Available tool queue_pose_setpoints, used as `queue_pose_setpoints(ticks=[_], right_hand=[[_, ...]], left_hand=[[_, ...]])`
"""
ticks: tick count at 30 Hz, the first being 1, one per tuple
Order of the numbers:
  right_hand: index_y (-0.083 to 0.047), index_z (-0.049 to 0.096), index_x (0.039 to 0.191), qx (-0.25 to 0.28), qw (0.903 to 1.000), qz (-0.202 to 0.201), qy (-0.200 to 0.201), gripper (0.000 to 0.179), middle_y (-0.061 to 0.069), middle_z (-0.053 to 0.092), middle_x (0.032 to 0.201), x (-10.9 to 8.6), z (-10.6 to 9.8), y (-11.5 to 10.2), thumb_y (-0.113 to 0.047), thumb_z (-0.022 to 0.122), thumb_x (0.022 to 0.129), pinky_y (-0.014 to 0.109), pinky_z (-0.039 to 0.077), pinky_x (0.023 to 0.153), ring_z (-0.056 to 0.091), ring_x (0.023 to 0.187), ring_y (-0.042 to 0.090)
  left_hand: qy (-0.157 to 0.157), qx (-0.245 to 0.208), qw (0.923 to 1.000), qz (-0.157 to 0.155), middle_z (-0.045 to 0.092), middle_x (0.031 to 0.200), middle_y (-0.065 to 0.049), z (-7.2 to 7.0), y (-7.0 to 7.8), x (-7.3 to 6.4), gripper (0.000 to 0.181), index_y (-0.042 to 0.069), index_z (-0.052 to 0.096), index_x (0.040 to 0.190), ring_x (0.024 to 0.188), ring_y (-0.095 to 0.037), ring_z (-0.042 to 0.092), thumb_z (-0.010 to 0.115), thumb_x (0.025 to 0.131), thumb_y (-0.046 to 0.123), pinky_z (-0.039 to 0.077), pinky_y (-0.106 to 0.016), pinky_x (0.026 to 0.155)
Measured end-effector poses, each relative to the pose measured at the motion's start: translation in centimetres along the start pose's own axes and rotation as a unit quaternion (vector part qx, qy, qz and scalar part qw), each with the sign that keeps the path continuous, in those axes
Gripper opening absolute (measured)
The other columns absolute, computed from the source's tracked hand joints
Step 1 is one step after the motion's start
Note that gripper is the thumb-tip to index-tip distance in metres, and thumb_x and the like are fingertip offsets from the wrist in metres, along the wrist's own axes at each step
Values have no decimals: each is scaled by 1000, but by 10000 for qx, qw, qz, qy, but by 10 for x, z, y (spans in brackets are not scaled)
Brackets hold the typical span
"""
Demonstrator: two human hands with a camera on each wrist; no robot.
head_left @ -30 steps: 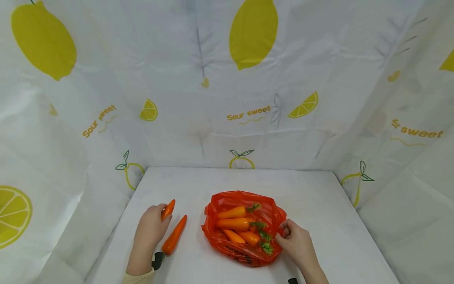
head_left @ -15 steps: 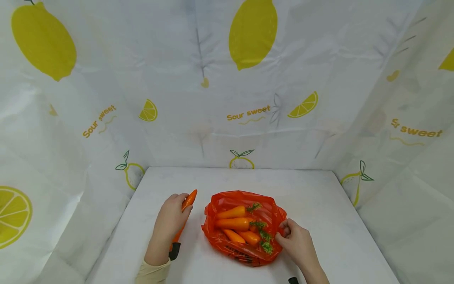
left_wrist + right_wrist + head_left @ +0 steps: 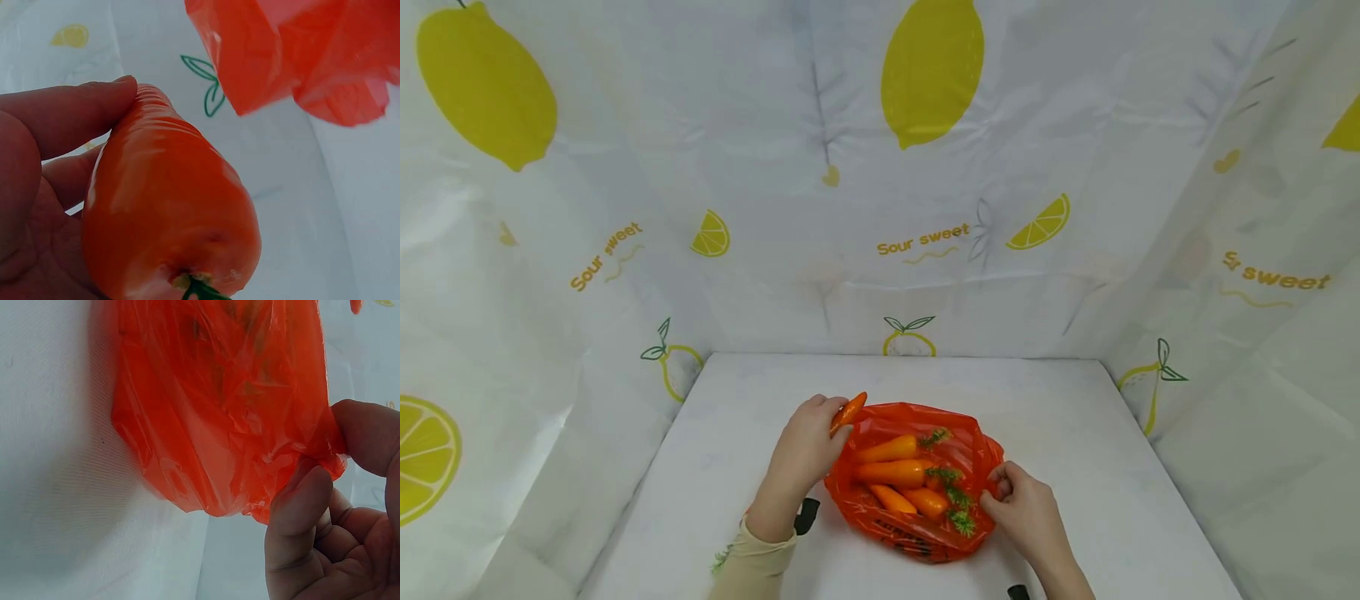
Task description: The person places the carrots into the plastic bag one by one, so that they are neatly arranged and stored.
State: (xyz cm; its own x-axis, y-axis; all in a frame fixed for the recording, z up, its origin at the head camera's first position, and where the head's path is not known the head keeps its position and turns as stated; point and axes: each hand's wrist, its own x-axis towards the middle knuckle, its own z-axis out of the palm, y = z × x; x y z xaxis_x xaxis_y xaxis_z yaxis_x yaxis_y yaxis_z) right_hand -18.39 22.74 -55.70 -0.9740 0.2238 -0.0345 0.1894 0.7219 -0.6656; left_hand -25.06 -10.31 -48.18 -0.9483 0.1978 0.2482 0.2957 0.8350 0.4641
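Observation:
My left hand (image 3: 805, 442) grips an orange carrot (image 3: 850, 411) at the left rim of a red plastic bag (image 3: 859, 515). In the left wrist view the carrot's (image 3: 175, 200) thick end, with a green stem stub, faces the camera. My right hand (image 3: 1030, 507) pinches the bag's right edge between thumb and finger, as the right wrist view also shows. Several carrots (image 3: 891, 473) with leafy green tops lie inside the open-mouthed bag. Another carrot's green top (image 3: 721, 560) peeks out beside my left sleeve; the rest of it is mostly hidden under the forearm.
The bag rests on a white table (image 3: 1075, 400) near its middle. White sheeting printed with lemons (image 3: 932, 75) walls the table at the back and both sides. A dark wrist device (image 3: 806, 516) sits by my left wrist, a similar one (image 3: 1018, 592) by my right.
My left hand has carried the carrot rightward from the left part of the table to the bag's left rim, passing over the other loose carrot. My right hand has kept its pinch on the bag.

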Motion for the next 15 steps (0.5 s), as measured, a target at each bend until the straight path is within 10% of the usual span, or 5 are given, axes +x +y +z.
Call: queue_pose_setpoints(ticks=[15], right_hand=[[-13, 64, 96, 78, 10000, 59, -7, 21, 1, 56, 74, 0, -1, 1, -16, 78, 80, 23, 41, 52, 51, 64, 16]], left_hand=[[-436, -14, 9967, 686, 69, 111, -2, 26, 44, 13, 39, 15, 70, 133, 96, -16, 64, 77, 97, 25, 60, -37, 87]])
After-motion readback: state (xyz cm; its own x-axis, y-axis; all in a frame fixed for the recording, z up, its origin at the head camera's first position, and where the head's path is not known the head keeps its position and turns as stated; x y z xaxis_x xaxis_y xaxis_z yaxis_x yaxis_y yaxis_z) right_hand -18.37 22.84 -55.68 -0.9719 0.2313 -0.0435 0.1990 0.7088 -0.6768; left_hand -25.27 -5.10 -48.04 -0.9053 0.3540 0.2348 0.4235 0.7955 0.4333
